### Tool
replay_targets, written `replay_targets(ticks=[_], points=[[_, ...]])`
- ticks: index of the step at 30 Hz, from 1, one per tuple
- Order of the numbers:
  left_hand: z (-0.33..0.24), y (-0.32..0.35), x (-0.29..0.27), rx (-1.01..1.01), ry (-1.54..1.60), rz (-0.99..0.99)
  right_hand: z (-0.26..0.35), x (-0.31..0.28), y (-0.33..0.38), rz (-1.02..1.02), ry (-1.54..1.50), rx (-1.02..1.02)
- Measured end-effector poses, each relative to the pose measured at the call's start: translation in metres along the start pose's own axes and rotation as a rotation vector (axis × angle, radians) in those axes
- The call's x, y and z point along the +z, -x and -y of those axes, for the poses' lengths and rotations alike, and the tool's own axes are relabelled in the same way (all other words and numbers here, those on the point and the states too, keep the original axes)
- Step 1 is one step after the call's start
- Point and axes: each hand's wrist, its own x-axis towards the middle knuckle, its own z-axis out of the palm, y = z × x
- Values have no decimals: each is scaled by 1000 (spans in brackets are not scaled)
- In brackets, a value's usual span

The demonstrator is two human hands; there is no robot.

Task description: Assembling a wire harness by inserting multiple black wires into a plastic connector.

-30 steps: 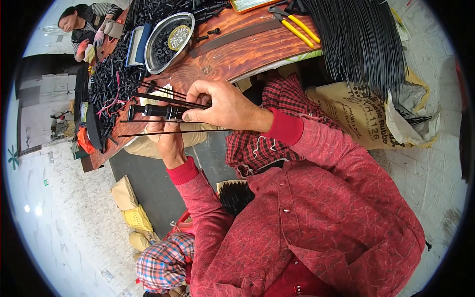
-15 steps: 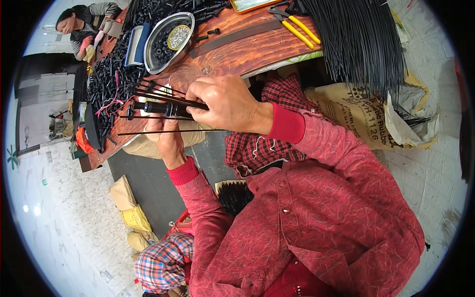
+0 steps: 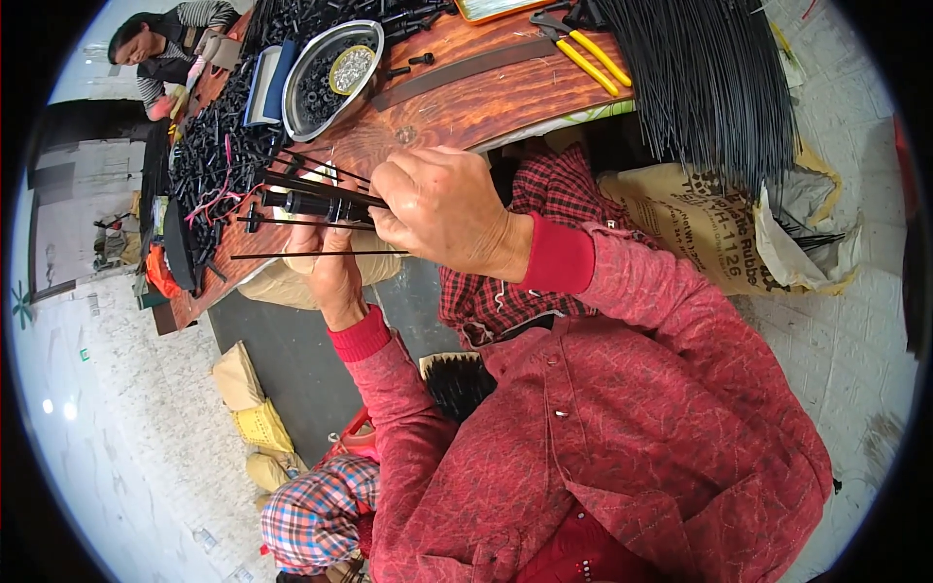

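Both hands meet over the table's near edge around a black rod assembly [image 3: 309, 205], a thick black shaft with a collar and several thin rods fanning out to the left. My left hand [image 3: 332, 277] reaches up from below, its fingers closed around the shaft near the collar. From the right, my right hand [image 3: 437, 209] is closed over the rods' inner ends, knuckles up; its fingertips are partly hidden. One thin black rod [image 3: 316, 256] lies lowest, crossing in front of the left fingers. Loose small black parts [image 3: 219, 160] are heaped on the table beyond the hands.
On the wooden table [image 3: 457, 107] are a metal bowl [image 3: 292, 102] holding a small dish of silvery bits, a dark flat strip [image 3: 466, 73] and yellow-handled pliers [image 3: 593, 60]. A bundle of long black rods [image 3: 709, 87] hangs over a sack [image 3: 700, 223]. A person [image 3: 175, 49] sits far left.
The right hand has turned slightly and shifted, bringing its rods closer to the shaft. The left hand keeps its grip. The far person's hands have moved a little.
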Motion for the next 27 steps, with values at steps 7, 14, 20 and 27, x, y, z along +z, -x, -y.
replay_targets(ticks=[7, 14, 20, 27], points=[[10, 1, -15, 10, 86, 5, -7, -4, 2, 81, -138, 75], [8, -2, -12, -19, 148, 24, -31, 2, 15, 362, -367, 296], [10, -3, -8, -40, 128, -25, -35, 3, 21, 377, -303, 252], [7, -2, -3, -16, 51, -30, -36, 4, 23, 284, -160, 125]])
